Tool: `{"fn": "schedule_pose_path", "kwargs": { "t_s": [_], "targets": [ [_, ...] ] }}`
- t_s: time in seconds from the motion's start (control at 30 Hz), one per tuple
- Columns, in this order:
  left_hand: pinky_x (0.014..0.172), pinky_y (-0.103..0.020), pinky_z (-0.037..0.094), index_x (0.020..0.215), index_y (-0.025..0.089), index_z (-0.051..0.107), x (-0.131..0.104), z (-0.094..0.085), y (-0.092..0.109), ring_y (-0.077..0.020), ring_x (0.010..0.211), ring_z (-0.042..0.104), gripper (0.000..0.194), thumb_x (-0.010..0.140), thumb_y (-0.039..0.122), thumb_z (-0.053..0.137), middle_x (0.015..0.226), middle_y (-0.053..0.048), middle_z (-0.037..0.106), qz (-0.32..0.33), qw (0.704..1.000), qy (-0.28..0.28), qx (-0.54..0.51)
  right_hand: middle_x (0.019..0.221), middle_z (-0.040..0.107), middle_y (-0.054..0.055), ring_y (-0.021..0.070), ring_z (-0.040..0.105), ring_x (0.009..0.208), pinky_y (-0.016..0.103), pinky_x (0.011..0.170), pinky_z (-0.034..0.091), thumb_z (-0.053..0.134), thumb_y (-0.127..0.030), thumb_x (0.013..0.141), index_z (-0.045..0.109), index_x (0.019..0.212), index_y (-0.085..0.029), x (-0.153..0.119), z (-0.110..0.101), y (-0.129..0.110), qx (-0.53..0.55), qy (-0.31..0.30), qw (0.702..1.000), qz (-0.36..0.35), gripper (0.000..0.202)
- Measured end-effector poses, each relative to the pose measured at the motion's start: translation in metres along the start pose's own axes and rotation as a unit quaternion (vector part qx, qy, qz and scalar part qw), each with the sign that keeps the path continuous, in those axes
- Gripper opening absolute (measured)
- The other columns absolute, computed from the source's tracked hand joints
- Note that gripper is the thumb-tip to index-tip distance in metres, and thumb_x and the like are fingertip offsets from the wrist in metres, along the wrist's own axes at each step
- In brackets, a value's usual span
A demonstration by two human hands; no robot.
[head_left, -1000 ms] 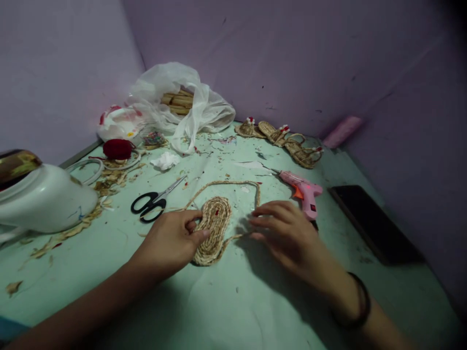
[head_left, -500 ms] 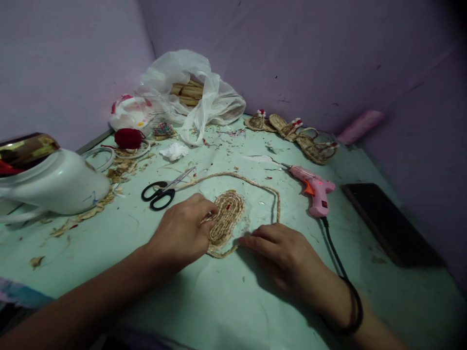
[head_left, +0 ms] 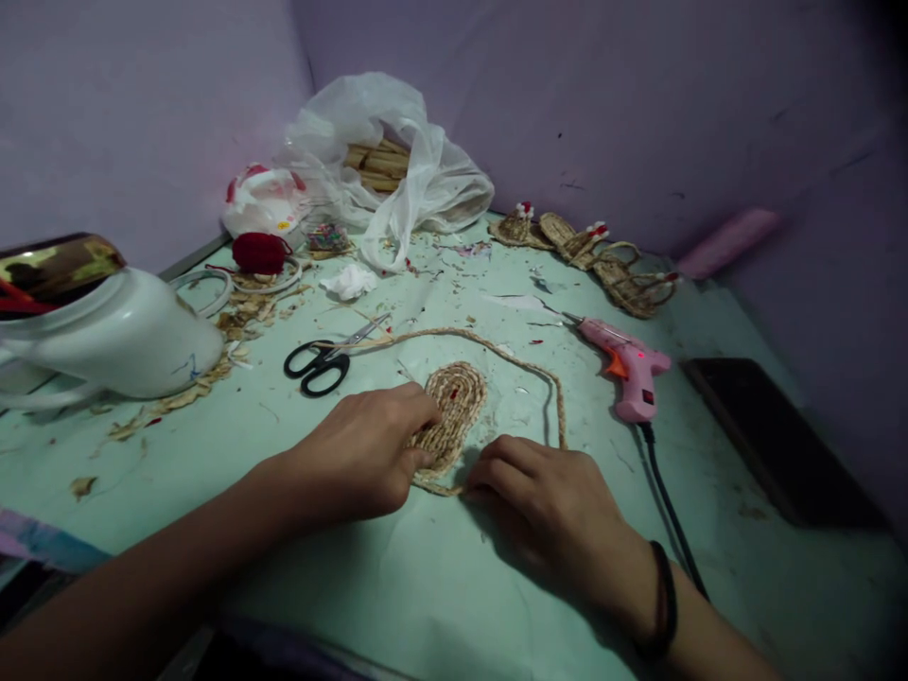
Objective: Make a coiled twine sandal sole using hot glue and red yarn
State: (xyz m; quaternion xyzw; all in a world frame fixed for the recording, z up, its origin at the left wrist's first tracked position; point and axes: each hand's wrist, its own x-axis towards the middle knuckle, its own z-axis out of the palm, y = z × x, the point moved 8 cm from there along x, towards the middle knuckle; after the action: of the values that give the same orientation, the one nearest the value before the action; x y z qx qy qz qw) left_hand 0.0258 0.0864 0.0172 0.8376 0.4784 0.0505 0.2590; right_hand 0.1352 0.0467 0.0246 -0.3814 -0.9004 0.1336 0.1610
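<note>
The oval coil (head_left: 460, 402) lies flat on the desk (head_left: 426, 586), between the two hands. The fingers of the left hand (head_left: 379, 440) pinch its left edge. A loose strand (head_left: 497, 348) curves round its near end to the right hand (head_left: 535, 487), whose bunched fingers seem to nip it, though their tips are partly hidden. If the right hand pulled too hard while the left grip slackened, the coil could twist or its outer turn peel away; too little tension might leave a gap at the near end.

Beyond the coil, the strand loops round to the scissors (head_left: 323, 367), its thin tail lying across them. A tug there could snag the tail or drag the scissors along.

To the right, the glue gun (head_left: 628, 369) shows a red light, so its nozzle may be hot: a careless reach could burn fingers. Its cable (head_left: 667, 497) runs near the right wrist and, if caught, could shift the gun. Scraps (head_left: 248, 317) on the desk could stick to any wet glue.
</note>
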Motion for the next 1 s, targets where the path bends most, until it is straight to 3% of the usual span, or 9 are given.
{"fn": "schedule_pose_path", "kwargs": {
  "t_s": [0.13, 0.3, 0.8, 1.0],
  "targets": [
    [0.067, -0.031, 0.039, 0.086, 0.019, 0.055, -0.001, 0.002, 0.004, -0.0194, 0.077, 0.054, 0.012, 0.077, 0.022, 0.048, 0.084, -0.004, 0.056, -0.006, 0.999, -0.02, 0.03, 0.07, 0.061, 0.002, 0.0114, 0.054, 0.056, 0.023, 0.049, 0.038, 0.053, -0.019, 0.079, 0.063, 0.075, -0.018, 0.0, 0.001, 0.011, 0.106, 0.008, 0.992, 0.073, 0.011],
    [0.065, -0.031, 0.039, 0.085, 0.019, 0.055, 0.0, 0.003, 0.003, -0.0199, 0.076, 0.054, 0.012, 0.076, 0.021, 0.048, 0.084, -0.004, 0.056, -0.008, 0.999, -0.024, 0.042, 0.066, 0.06, 0.002, 0.0118, 0.053, 0.056, 0.023, 0.051, 0.039, 0.055, -0.023, 0.079, 0.062, 0.071, -0.019, -0.001, 0.002, 0.02, 0.168, 0.031, 0.979, 0.112, 0.012],
    [0.066, -0.03, 0.037, 0.087, 0.02, 0.055, -0.001, 0.005, 0.002, -0.0197, 0.077, 0.054, 0.014, 0.075, 0.02, 0.048, 0.085, -0.004, 0.057, -0.014, 0.999, -0.033, 0.032, 0.066, 0.068, 0.001, 0.0155, 0.059, 0.055, 0.026, 0.051, 0.04, 0.068, -0.031, 0.07, 0.067, 0.068, -0.022, 0.001, 0.001, 0.042, 0.106, 0.041, 0.964, 0.24, 0.009],
    [0.064, -0.03, 0.037, 0.086, 0.02, 0.055, 0.001, 0.004, 0.002, -0.0195, 0.076, 0.054, 0.013, 0.075, 0.021, 0.048, 0.084, -0.004, 0.057, -0.023, 0.999, -0.035, 0.031, 0.072, 0.07, 0.0, 0.0167, 0.063, 0.063, 0.028, 0.057, 0.044, 0.068, -0.027, 0.072, 0.068, 0.073, -0.024, 0.004, -0.002, 0.046, 0.122, 0.057, 0.965, 0.225, 0.003]
  ]
}}
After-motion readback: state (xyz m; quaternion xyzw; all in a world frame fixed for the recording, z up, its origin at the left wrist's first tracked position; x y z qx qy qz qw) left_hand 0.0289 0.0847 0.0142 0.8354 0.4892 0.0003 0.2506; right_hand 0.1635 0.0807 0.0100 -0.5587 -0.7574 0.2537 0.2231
